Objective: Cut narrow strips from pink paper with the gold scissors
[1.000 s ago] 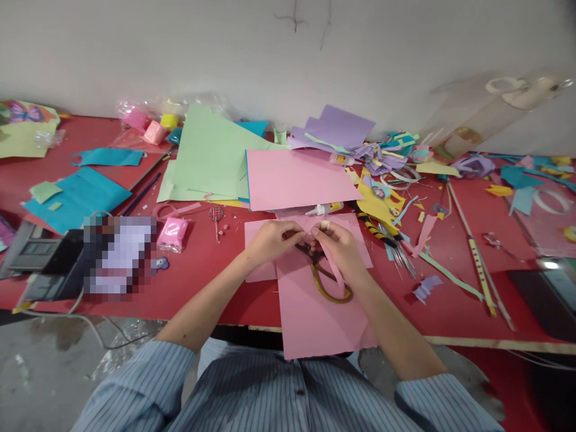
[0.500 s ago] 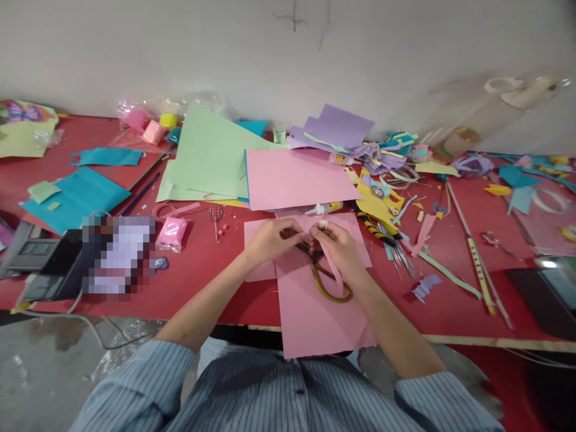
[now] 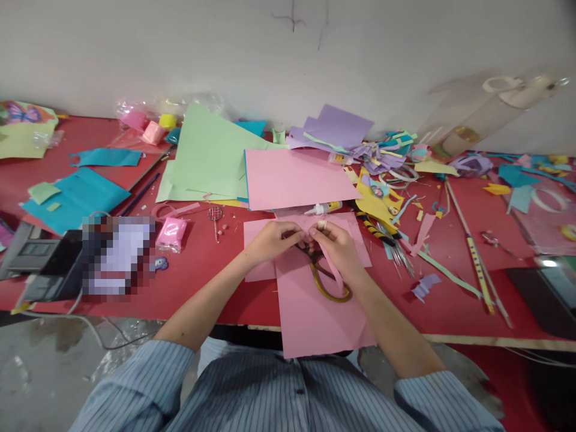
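1. Our left hand [image 3: 279, 237] and right hand [image 3: 337, 243] come together at the fingertips over a pink sheet [image 3: 315, 330], with the wrists spread apart to left and right.
2. The strip [image 3: 332, 264], pink and narrow, is between them. Its far end sits where our fingertips meet; from there it slants near and to the right, below our right hand.
3. So its long axis runs from far left to near right, roughly alongside our right hand. Our right hand is the nearer to its length; our left lies only by its far end.
4. Our right thumb and fingers are closed on the strip. Our left thumb and forefinger are pinched and appear to grip its far end, though the contact is too small to see clearly.
5. Beneath, the scissors [image 3: 327, 296] lie along much the same slant, gold loop near and right, dark part running under our fingers.
6. The strip's near end hangs by the loop; we cannot tell whether they touch.
7. The glue [image 3: 323, 208] lies just beyond our fingertips, its nozzle pointing left.
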`<state>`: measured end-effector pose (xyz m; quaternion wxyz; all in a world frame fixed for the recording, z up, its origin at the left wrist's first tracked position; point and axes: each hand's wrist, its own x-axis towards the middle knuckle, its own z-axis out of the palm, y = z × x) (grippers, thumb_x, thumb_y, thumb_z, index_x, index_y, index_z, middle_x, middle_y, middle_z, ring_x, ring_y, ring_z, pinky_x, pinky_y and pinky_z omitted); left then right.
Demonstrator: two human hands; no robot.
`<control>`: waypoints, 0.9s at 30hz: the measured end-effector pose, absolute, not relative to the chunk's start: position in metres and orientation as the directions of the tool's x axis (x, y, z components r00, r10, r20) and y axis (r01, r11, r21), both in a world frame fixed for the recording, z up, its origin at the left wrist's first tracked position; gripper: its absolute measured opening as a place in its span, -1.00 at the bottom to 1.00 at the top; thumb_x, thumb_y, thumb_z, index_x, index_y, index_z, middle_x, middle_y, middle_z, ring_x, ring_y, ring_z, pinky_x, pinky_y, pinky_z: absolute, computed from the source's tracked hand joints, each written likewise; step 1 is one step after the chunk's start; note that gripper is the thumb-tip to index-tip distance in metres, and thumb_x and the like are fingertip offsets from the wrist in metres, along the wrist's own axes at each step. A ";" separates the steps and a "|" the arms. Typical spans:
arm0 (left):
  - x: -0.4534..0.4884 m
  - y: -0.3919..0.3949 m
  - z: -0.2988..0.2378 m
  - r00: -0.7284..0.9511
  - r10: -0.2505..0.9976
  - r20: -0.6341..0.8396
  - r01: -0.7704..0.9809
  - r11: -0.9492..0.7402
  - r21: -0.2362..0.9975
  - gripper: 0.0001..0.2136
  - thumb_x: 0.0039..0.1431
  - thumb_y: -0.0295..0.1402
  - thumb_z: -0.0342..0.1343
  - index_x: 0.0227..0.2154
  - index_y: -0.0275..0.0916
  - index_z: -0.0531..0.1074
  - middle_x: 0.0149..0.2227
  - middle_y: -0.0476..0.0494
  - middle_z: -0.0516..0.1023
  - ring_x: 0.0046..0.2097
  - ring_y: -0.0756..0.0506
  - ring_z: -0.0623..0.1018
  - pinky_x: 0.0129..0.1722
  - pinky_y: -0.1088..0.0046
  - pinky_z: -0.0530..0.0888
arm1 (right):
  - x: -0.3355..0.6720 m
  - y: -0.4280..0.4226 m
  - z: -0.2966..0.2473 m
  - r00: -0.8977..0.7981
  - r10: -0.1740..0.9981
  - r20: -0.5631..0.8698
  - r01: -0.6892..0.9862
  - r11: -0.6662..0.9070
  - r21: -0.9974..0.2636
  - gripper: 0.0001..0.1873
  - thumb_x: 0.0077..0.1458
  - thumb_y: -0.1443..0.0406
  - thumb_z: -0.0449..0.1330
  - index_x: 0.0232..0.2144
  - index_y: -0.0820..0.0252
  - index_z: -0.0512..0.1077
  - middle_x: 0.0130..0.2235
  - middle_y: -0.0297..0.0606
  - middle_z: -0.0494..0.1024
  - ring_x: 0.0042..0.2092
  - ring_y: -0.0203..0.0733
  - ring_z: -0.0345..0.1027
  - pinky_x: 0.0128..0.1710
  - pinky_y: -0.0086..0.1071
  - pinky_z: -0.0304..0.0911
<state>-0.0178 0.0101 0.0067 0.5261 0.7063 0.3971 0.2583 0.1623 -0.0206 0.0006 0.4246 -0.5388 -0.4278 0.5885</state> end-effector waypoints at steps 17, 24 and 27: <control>-0.016 0.008 0.001 0.471 0.877 0.096 0.459 -0.337 0.822 -0.92 0.20 -0.41 0.08 -0.37 -0.26 0.45 -0.42 -0.01 0.54 -0.40 0.02 0.48 -0.40 0.54 0.37 | 0.164 -0.026 -0.005 -0.131 0.973 -0.193 0.083 -0.183 -0.980 -0.74 0.11 0.08 0.25 -0.39 0.14 0.39 -0.50 -0.37 0.43 -0.43 -0.21 0.35 -0.41 -0.36 0.28; -0.018 0.008 -0.004 0.488 0.852 0.186 0.512 -0.453 0.730 -0.94 0.20 -0.42 0.09 -0.33 -0.24 0.45 -0.38 -0.03 0.57 -0.41 0.01 0.48 -0.39 0.53 0.37 | 0.165 -0.026 -0.008 -0.135 0.976 -0.171 0.149 -0.151 -0.977 -0.75 0.12 0.09 0.23 -0.42 0.12 0.38 -0.49 -0.34 0.45 -0.43 -0.18 0.37 -0.40 -0.33 0.30; -0.018 0.007 -0.006 0.503 0.831 0.236 0.536 -0.515 0.669 -0.94 0.19 -0.41 0.10 -0.32 -0.24 0.45 -0.35 -0.05 0.58 -0.39 0.00 0.49 -0.37 0.51 0.36 | 0.166 -0.026 -0.007 -0.131 0.979 -0.158 0.188 -0.132 -0.973 -0.77 0.12 0.11 0.22 -0.43 0.12 0.38 -0.50 -0.34 0.45 -0.44 -0.18 0.36 -0.41 -0.33 0.29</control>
